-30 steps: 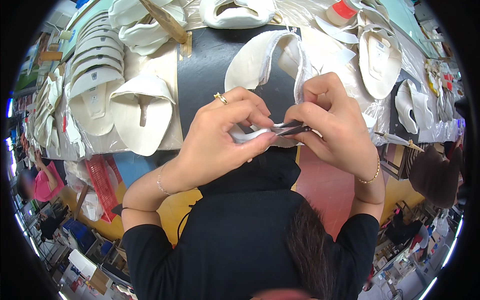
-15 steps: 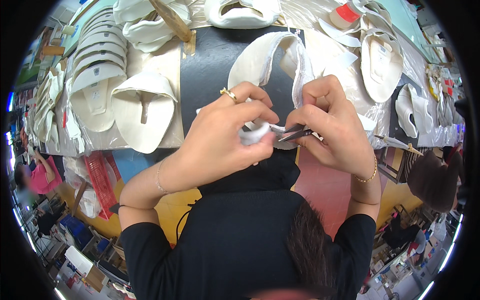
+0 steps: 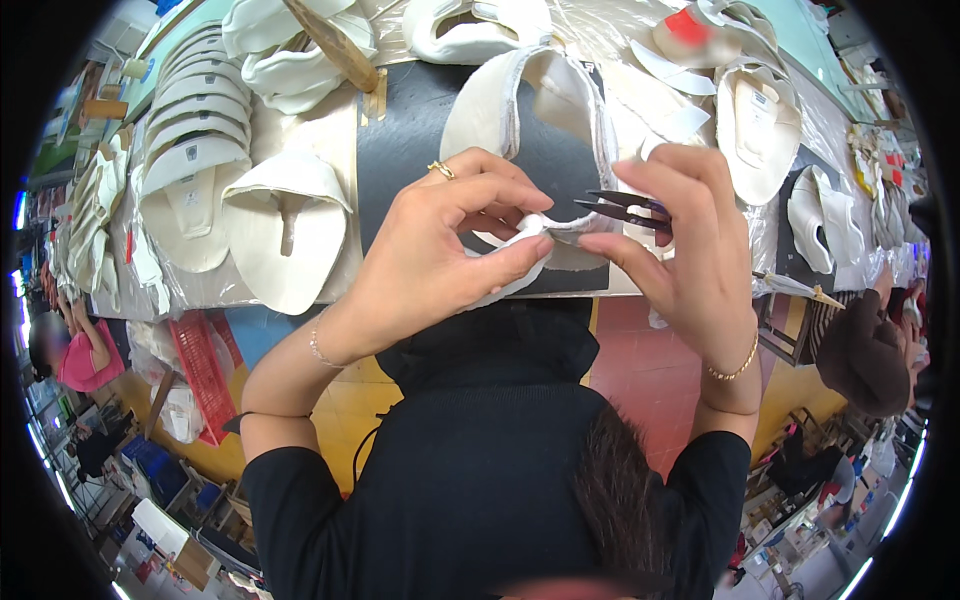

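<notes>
My left hand (image 3: 450,235) pinches a cream-white shoe upper (image 3: 480,115) by one end, between thumb and fingers. The rest of that piece curves in an arch over the black work mat (image 3: 400,140). Dark pointed thread snips (image 3: 620,205) are tucked in the fingers of my right hand (image 3: 690,235). Their two tips point left and stand apart, just above the upper's edge. My right thumb reaches to the edge of the upper beside my left thumb. Whether the right thumb and fingertips also grip the edge is hard to make out.
On the left, a row of cream shoes (image 3: 195,190) overlaps beside a single one (image 3: 290,235). A wooden stick (image 3: 335,45) leans over more uppers at the back. A red-banded container (image 3: 690,30) and another shoe (image 3: 757,125) are at right. Other people sit farther off.
The snips have come away from the pinched end, and their tips have risen and lie further right. My right thumb has stretched toward the upper. The upper has shifted slightly up and left.
</notes>
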